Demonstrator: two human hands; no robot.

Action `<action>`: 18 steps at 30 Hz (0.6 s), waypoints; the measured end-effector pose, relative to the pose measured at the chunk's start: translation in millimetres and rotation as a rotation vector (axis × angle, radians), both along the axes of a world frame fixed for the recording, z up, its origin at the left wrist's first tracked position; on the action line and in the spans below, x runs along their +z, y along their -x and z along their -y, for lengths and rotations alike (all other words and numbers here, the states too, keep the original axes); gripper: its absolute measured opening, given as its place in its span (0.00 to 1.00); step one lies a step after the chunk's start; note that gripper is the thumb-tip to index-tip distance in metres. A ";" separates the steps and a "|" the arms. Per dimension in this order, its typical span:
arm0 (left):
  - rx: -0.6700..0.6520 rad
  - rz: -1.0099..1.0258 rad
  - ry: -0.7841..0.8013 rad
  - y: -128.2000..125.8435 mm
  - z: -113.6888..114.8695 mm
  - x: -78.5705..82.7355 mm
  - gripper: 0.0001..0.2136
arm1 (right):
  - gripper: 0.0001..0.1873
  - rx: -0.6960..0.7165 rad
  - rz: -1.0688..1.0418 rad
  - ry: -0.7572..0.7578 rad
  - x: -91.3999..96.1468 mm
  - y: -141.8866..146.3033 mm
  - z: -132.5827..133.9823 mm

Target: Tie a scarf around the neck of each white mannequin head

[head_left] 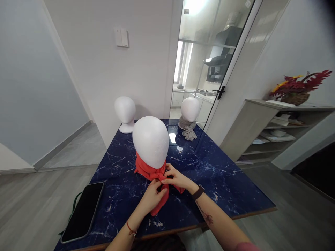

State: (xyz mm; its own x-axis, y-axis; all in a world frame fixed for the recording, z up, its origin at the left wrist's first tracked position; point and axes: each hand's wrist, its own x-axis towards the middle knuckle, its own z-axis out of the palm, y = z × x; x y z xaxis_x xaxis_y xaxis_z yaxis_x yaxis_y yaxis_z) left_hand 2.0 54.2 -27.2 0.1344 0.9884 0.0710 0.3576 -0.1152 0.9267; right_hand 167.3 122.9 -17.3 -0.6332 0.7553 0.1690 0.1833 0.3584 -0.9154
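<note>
A white foam mannequin head [151, 141] stands on the dark blue marble table [222, 181], with a red scarf [146, 169] wrapped round its neck. Both my hands work at the front of the scarf. My left hand [153, 198] is closed on the hanging end of the red cloth. My right hand [176, 179] pinches the scarf at the knot just below the head's chin. A red cord sits on my left wrist and a dark watch on my right.
A black phone [83, 211] lies face up near the table's front left edge. Two more white heads stand at the back: a bare one [125, 112] at the left, and one [190, 111] with a grey scarf [188, 131]. A shelf unit [272, 129] stands at the right.
</note>
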 end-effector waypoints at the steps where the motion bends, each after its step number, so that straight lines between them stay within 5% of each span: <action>1: -0.029 -0.002 -0.002 6.8 0.8 1.3 0.10 | 0.13 -0.025 0.024 -0.037 1.8 0.1 4.3; 4: 0.003 -0.032 0.021 32.0 1.8 4.5 0.09 | 0.10 -0.253 0.195 -0.234 2.4 6.2 27.3; 7: 0.178 -0.015 0.128 50.1 -3.2 5.2 0.15 | 0.07 -0.453 0.453 -0.418 -6.8 18.6 54.2; 13: 0.290 0.415 0.155 37.3 -11.2 1.9 0.19 | 0.09 -0.345 0.594 -0.511 -24.4 36.4 74.7; 16: 0.342 0.411 0.154 36.0 -8.5 -2.3 0.19 | 0.07 -0.285 0.481 -0.470 -11.8 27.3 75.2; 18: 0.423 0.378 0.112 44.8 -8.1 -4.0 0.19 | 0.11 -0.364 0.411 -0.411 2.7 12.4 70.0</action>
